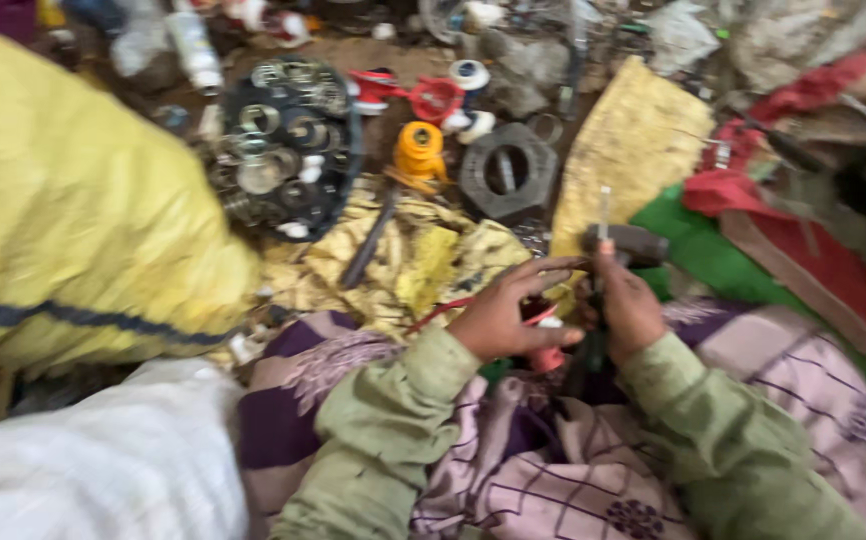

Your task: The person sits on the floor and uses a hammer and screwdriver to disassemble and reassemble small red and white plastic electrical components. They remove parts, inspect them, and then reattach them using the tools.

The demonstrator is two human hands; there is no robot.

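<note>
1. Yellow sack (73, 200) with a dark stripe, filling the left side, bulging toward the middle.
2. White sack (103, 460) at lower left, just below the yellow one.
3. Purple and pink patterned cloth (553, 480) across the lap, under both green sleeves.
4. Green and red cloths (803, 260) at right, overlapping, running off toward the corner.
5. Yellow foam slab (633, 150) tilted, upper right of centre, behind the hands.
6. Black round tray (288, 145) of metal rings and small parts, beside the yellow sack.
7. Grey block (508, 172) with a round hole, lying flat between tray and slab.
8. Orange spool (420, 152) upright, just left of the grey block.
9. Left hand (503, 310) with fingers spread and curled around a small red part (545, 355) with a white end, red wire trailing left; hold loose, exact grip blurred.
10. Right hand (633, 305) closed around a dark tool (625, 243) with a thin pale rod rising from it, touching the left hand's fingertips above the lap.
</note>
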